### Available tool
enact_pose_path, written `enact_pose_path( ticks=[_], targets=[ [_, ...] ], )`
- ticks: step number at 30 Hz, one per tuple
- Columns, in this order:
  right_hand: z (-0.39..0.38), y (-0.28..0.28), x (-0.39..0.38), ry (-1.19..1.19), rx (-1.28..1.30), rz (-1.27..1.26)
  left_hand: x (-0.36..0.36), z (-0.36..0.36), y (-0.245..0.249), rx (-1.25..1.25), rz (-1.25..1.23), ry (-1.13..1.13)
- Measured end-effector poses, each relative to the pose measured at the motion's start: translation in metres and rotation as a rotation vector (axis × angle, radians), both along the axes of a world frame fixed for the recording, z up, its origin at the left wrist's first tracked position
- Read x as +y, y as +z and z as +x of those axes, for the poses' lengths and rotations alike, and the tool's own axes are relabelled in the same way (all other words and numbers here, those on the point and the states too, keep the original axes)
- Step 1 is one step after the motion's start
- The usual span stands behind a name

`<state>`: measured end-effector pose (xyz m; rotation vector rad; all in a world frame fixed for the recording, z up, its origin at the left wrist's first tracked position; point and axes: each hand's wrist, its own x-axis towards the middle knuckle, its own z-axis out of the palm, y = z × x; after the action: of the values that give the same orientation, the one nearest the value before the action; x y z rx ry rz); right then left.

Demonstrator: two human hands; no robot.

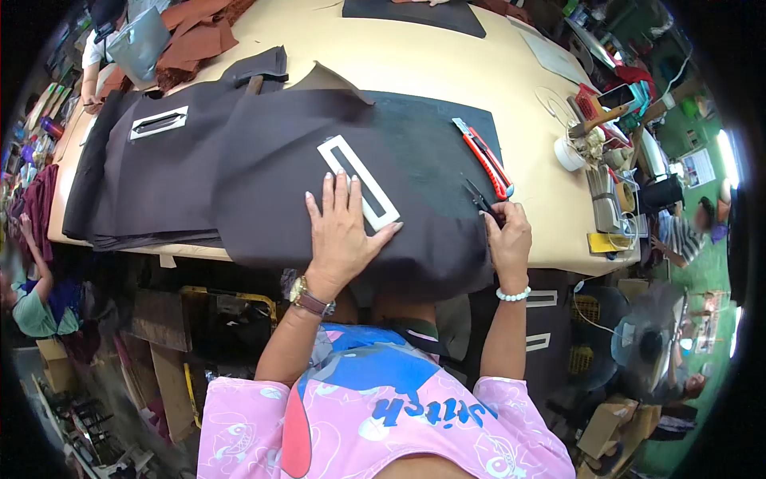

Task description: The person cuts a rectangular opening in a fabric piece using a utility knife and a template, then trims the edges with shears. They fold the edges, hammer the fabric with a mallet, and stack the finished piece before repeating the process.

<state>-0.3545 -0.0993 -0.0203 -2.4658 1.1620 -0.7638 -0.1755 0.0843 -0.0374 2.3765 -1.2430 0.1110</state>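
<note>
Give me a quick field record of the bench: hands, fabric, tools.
left hand: flat, fingers spread, pressing white frame template onto dark fabric
right hand: closed on dark tool, possibly scissors, at the fabric's right edge
nearby: red utility knife on black mat
far left: second white template on the fabric
surface: tan table

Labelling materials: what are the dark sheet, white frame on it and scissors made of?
Dark sheet: likely woven fabric, matte brown-black; drapes over the table edge. White frame, partly under the left hand: flat plastic or card, unclear which. Scissors in the right hand: dark; cannot tell.
</note>
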Motion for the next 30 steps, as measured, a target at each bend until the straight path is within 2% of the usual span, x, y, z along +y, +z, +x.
enact_pose_path(
  ticks=[3, 4, 5, 7, 9, 11, 13, 14, 15, 17, 20, 23, 24, 28, 30],
  targets=[
    [-0.007, 0.001, -0.011, 0.017, -0.001, 0.011, -0.004, -0.008, -0.003, -0.005, -0.021, 0.024],
    [-0.009, 0.006, -0.012, -0.016, -0.089, -0.058, -0.006, -0.009, -0.002, -0.007, -0.014, 0.03],
    [-0.013, 0.016, -0.009, -0.076, -0.135, -0.019, -0.007, -0.011, -0.002, -0.008, -0.019, 0.035],
    [-0.01, 0.049, 0.019, -0.161, -0.363, -0.005, -0.008, -0.013, -0.001, -0.01, -0.026, 0.044],
    [-0.007, 0.078, 0.057, -0.125, -0.35, -0.161, -0.009, -0.015, 0.003, -0.006, 0.014, 0.062],
    [0.004, 0.078, 0.103, 0.109, -0.658, 0.226, -0.014, -0.016, 0.001, -0.059, 0.063, 0.07],
    [0.014, 0.075, 0.125, 0.585, -0.411, 0.306, -0.012, -0.012, -0.013, -0.17, 0.127, 0.077],
    [0.027, 0.076, 0.139, 0.637, -0.385, 0.455, -0.006, -0.008, -0.027, -0.228, 0.014, 0.01],
    [0.041, 0.076, 0.151, 0.687, -0.362, 0.606, -0.008, -0.008, -0.035, -0.351, 0.173, 0.064],
    [0.067, 0.058, 0.159, 0.717, -0.31, 0.809, -0.003, -0.011, -0.036, -0.407, 0.168, 0.088],
    [0.091, 0.03, 0.173, 0.785, -0.287, 0.206, 0.011, 0.006, -0.067, -0.745, 0.445, -0.09],
    [0.086, 0.026, 0.181, 1.016, -0.454, 0.347, -0.018, -0.013, -0.044, -0.664, 0.163, 0.152],
    [0.083, 0.027, 0.18, 1.062, -0.479, 0.421, -0.021, -0.018, -0.043, -0.638, 0.111, 0.156],
    [0.073, 0.029, 0.174, 0.947, -0.397, 0.363, -0.008, -0.041, -0.04, -0.478, -0.033, -0.193],
    [0.07, 0.03, 0.169, 0.792, -0.214, 0.235, 0.001, -0.052, -0.043, -0.389, -0.106, -0.359]
  ],
)
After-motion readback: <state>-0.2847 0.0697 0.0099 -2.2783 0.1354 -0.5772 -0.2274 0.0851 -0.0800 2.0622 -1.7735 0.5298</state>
